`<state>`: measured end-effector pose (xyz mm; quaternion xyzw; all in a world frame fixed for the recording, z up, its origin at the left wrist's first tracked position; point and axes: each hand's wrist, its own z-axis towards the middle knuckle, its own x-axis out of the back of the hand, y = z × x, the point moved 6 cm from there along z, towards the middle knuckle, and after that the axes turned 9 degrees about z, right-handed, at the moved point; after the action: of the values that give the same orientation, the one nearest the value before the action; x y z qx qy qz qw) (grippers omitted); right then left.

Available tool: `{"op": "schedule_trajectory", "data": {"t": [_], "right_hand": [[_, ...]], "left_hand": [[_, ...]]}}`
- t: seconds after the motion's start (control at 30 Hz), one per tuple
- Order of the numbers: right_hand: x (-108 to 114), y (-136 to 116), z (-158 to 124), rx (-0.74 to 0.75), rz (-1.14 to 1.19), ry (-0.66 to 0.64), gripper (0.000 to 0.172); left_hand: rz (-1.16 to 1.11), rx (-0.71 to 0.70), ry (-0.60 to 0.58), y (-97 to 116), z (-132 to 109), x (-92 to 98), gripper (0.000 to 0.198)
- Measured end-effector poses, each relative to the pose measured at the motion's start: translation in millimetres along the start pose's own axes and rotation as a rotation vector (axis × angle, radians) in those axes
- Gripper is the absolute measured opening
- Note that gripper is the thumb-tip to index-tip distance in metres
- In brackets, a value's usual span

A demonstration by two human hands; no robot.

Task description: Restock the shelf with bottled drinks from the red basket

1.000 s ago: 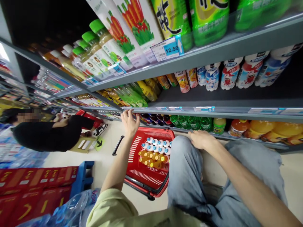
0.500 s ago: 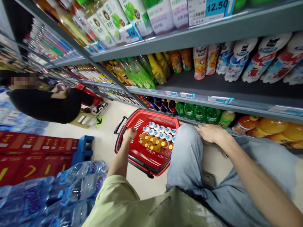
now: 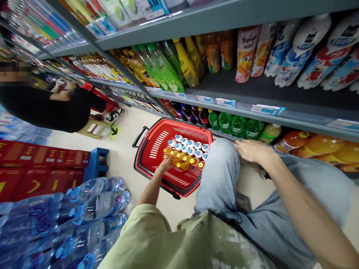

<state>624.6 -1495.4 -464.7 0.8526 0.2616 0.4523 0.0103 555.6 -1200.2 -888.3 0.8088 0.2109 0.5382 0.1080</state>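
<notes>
A red shopping basket [image 3: 153, 144] stands on the floor by the lowest shelf, holding several small bottles with white and yellow caps [image 3: 187, 151]. My left hand [image 3: 167, 163] reaches into the basket, its fingers closing on a yellow-capped bottle. My right hand [image 3: 251, 150] rests on my knee, fingers loosely spread, holding nothing. I am crouched in grey jeans before the shelf.
Shelves of drink bottles [image 3: 168, 71] run along the aisle; green and orange bottles [image 3: 238, 125] fill the lowest shelf. A person in black [image 3: 47, 108] crouches further down the aisle. Packs of water bottles [image 3: 84, 213] and red cartons [image 3: 42, 168] lie at left.
My left hand came down from the shelf edge to the basket rim, then into the bottles. The view tilted downward. My right hand stayed on my knee.
</notes>
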Motion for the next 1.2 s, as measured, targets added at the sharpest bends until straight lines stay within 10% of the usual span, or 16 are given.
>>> {"op": "schedule_trajectory", "data": {"t": [0.57, 1.2], "right_hand": [[2, -7, -5, 0.027, 0.009, 0.006, 0.049], [5, -14, -8, 0.054, 0.014, 0.027, 0.053]], "left_hand": [[0.095, -0.130, -0.084, 49, -2, -15.8, 0.036], [0.141, 0.157, -0.006, 52, -38, 32.6, 0.035]]}}
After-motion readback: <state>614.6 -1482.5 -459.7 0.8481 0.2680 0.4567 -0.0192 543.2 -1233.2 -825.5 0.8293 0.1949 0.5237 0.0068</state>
